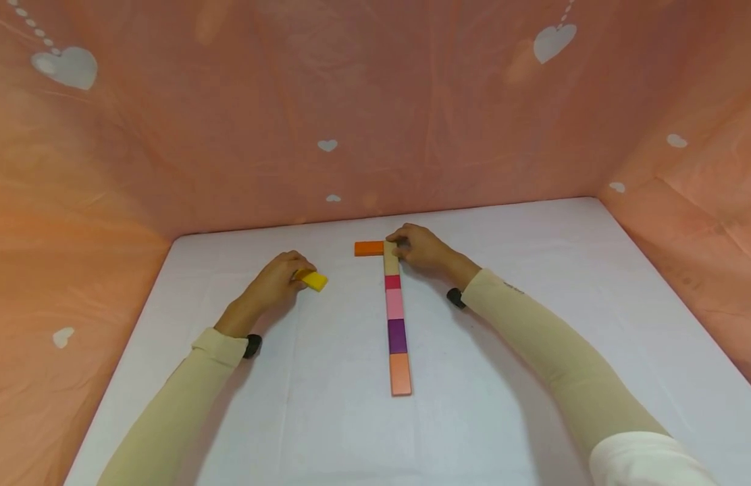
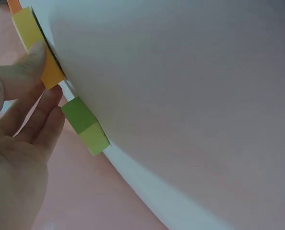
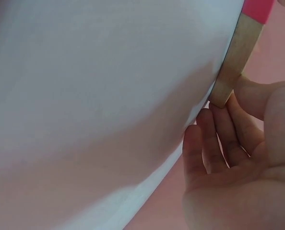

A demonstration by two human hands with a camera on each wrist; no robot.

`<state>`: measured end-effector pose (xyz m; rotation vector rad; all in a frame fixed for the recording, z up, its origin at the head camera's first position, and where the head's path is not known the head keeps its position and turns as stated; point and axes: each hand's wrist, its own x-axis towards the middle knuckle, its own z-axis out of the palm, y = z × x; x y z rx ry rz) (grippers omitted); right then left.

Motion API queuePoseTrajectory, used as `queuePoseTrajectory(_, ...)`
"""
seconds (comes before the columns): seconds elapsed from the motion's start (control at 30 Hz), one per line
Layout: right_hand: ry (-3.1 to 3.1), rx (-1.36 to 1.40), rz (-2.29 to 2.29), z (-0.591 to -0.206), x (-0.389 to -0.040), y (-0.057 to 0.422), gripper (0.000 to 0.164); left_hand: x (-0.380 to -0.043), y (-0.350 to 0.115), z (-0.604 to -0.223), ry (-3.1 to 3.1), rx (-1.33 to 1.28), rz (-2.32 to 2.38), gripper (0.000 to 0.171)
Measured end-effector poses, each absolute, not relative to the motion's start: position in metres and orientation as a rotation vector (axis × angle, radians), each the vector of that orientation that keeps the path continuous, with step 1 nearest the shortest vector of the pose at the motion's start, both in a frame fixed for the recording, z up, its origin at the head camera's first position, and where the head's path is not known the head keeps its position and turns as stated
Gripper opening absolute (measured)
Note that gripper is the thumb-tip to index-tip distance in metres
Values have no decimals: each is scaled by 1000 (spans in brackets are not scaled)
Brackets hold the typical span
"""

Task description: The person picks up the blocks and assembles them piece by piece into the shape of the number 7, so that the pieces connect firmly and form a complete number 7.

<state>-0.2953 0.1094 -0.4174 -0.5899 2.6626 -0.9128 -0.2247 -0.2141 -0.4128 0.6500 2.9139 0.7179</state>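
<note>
In the head view my left hand [image 1: 277, 282] pinches a yellow block [image 1: 317, 281] left of a line of coloured blocks. The left wrist view shows its thumb laid on the block, yellow [image 2: 27, 25] at one end and amber at the other. Beyond the fingertips there appears a green block [image 2: 79, 115] with a light green one [image 2: 94, 139] against it. My right hand [image 1: 425, 248] holds the far end of a plain wooden block [image 1: 390, 260], thumb at its side and fingertips at its end, as the right wrist view shows. An orange block [image 1: 369, 248] lies crosswise against its left side.
Nearer along the line are a crimson block [image 1: 392, 282], a pink one [image 1: 395, 304], a purple one [image 1: 398, 336] and a peach one [image 1: 401, 374]. All lie on the white tabletop [image 1: 327, 418]. Pink cloth [image 1: 375, 101] with hearts hangs behind and at both sides.
</note>
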Motion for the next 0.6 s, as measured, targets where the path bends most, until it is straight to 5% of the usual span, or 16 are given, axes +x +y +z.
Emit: queuePoseTrajectory(0.6, 2667, -578, -913, -421, -292, 111, 36, -237, -187, -417, 3055, 637, 754, 33)
